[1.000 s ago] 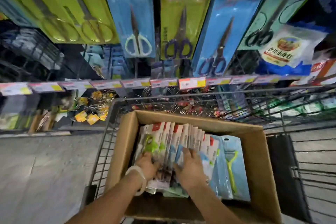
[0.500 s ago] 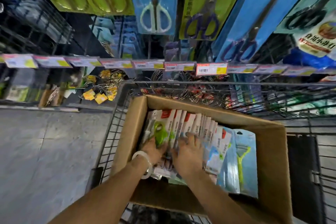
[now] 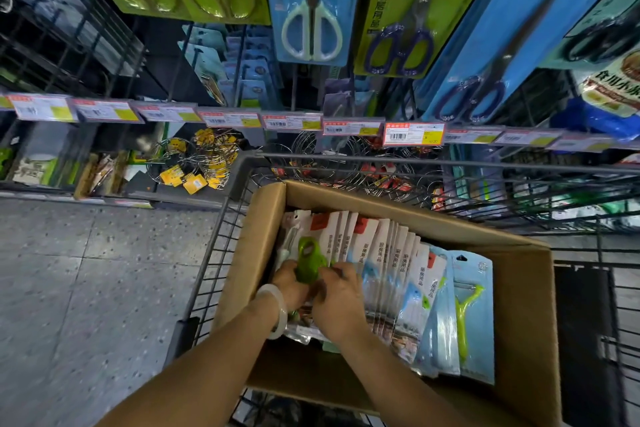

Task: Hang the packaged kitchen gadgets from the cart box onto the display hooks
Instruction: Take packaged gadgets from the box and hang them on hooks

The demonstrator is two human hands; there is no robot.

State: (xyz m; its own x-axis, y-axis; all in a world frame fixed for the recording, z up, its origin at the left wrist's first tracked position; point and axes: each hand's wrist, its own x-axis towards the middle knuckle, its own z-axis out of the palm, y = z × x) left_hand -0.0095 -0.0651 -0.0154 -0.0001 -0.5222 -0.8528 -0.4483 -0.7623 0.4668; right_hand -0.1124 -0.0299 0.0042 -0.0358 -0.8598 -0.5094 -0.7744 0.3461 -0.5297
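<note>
**Both hands on the packs at the left end of the box**

The left hand (image 3: 289, 282) and the right hand (image 3: 341, 295) are close together, down inside the cardboard box (image 3: 519, 288) that stands in the wire cart (image 3: 207, 274). Between the two hands is a pack with a green gadget (image 3: 308, 262). The left hand, with a pale bangle (image 3: 277, 308) on its wrist, has its fingers curled around the lower part of this green gadget pack. The right hand lies over the packs just beside it, with the fingers bent down onto the edges; whether they pinch one pack or only press, I cannot tell.

To the right of the right hand stands a row of white packaged gadgets (image 3: 391, 260), leaning one behind the other like files. Further right from the hands, at the end of the row, is a blue card with a yellow-green peeler (image 3: 465, 319), lying flat against the others.

Above the hands, beyond the far wall of the box, runs a strip of price labels (image 3: 412, 133). Higher still hang packaged scissors: a blue card with white handles (image 3: 311, 31) straight above the hands, and a green card with dark blue handles (image 3: 401, 48) above and to the right. To the left of the left hand, outside the cart, is grey speckled floor (image 3: 86, 288).
</note>
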